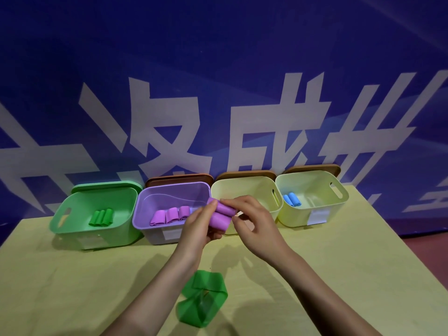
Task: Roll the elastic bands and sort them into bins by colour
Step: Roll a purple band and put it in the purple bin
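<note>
Both hands hold a rolled purple band above the table, in front of the purple bin. My left hand grips the roll from the left. My right hand pinches its upper right end. Three purple rolls lie in the purple bin. The green bin at far left holds green rolls. An unrolled green band lies flat on the table between my forearms. The far-right pale yellow bin holds blue rolls.
A second pale yellow bin stands between the purple bin and the far-right one, its inside partly hidden by my hands. Lids lean behind the bins. The yellow table ends at right near a red floor. A blue banner wall stands behind.
</note>
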Demonstrator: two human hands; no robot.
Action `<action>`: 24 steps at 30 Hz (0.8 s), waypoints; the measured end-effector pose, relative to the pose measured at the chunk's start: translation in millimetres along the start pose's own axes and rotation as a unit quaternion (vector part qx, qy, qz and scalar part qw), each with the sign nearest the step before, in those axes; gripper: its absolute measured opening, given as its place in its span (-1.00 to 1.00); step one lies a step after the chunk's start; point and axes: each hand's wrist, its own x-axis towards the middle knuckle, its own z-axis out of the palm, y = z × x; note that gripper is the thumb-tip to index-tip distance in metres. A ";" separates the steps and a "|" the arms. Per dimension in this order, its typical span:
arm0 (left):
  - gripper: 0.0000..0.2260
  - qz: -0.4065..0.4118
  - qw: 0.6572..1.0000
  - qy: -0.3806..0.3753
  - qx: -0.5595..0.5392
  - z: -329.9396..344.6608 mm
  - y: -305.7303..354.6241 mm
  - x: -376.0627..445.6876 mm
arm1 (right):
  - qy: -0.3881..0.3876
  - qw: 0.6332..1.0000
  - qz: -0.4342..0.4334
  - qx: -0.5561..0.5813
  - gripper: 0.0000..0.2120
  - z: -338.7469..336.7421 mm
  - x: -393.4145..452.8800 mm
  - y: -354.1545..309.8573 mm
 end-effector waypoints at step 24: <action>-0.89 0.000 1.000 0.017 -0.018 -6.4 -11.2 -4.0 | 0.042 0.981 0.123 0.142 -0.74 5.1 -2.9 -0.1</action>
